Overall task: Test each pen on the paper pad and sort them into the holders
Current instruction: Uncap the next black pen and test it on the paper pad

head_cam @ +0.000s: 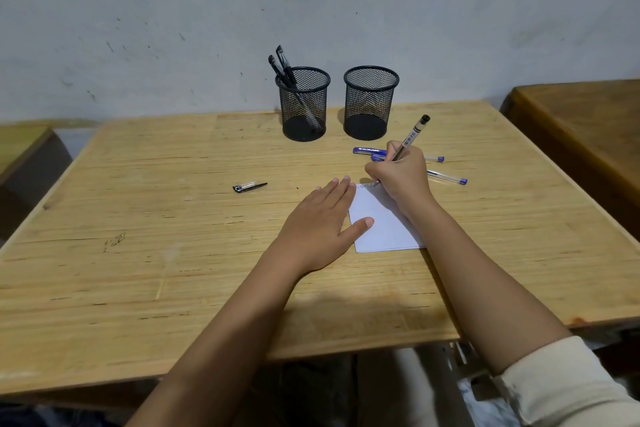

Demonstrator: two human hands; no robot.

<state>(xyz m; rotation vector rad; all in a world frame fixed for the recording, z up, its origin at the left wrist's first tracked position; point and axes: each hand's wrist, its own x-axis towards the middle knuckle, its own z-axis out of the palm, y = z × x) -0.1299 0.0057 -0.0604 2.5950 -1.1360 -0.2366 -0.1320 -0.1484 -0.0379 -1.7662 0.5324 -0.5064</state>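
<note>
Right hand [401, 177] gripping pen [412, 139], tip on paper pad [384, 229], barrel slanting up-right, left hand [318, 222] flat

Honestly, nothing here is properly readable. The clear pen [412, 137] in the right hand [401, 177] has a white barcode sticker on its barrel and a dark band with pale lettering near the top end, but it's too small to make out. The blue pen [369, 150] lying on the worktop [173, 218] has white print along its side, and that's just a blur too. The top edge of the paper pad [384, 222] has pen squiggles, no words.
</note>
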